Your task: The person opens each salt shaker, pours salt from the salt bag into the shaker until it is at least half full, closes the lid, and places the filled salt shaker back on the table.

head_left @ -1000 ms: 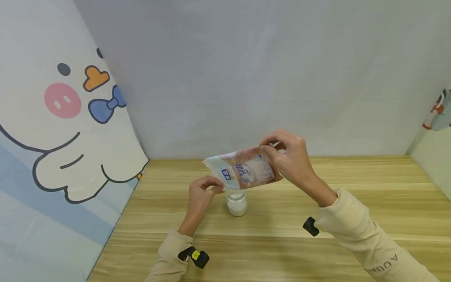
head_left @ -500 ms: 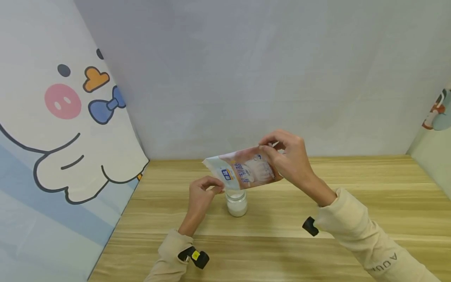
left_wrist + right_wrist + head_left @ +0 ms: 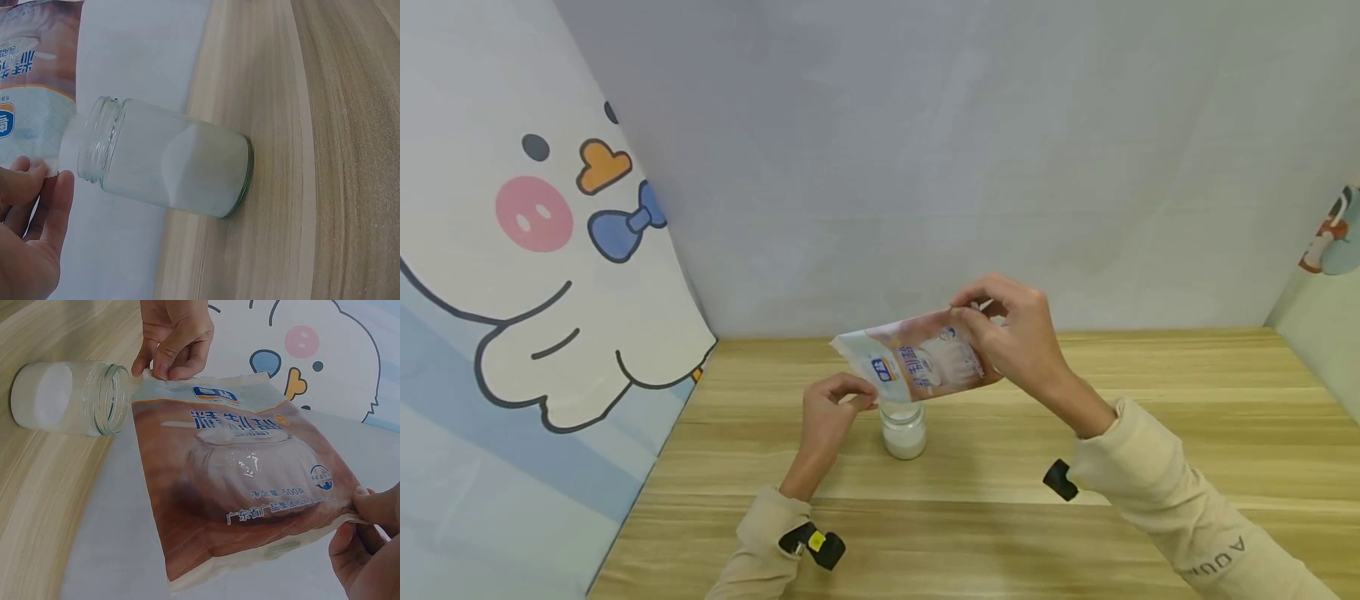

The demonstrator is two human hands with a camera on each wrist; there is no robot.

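A printed salt bag [image 3: 917,358] is held tilted above a clear glass jar [image 3: 904,437], its torn end lower and to the left. My left hand [image 3: 831,417] pinches the near corner of that end between thumb and fingers. At the higher end, my right hand [image 3: 1022,337] pinches the bag's other edge. The jar stands upright, its mouth just below the bag's corner. White salt [image 3: 206,165] lies sloped in a heap inside it in the left wrist view. A pale streak [image 3: 72,139] spans the gap between bag and jar mouth. The bag's inside is hidden.
The wood-grain table [image 3: 970,542] carries the jar and meets a plain grey-white backdrop [image 3: 962,167] behind. A cartoon-printed sheet [image 3: 542,275] borders the left side. Black wrist cameras [image 3: 823,550] are strapped over the beige sleeves [image 3: 1150,475].
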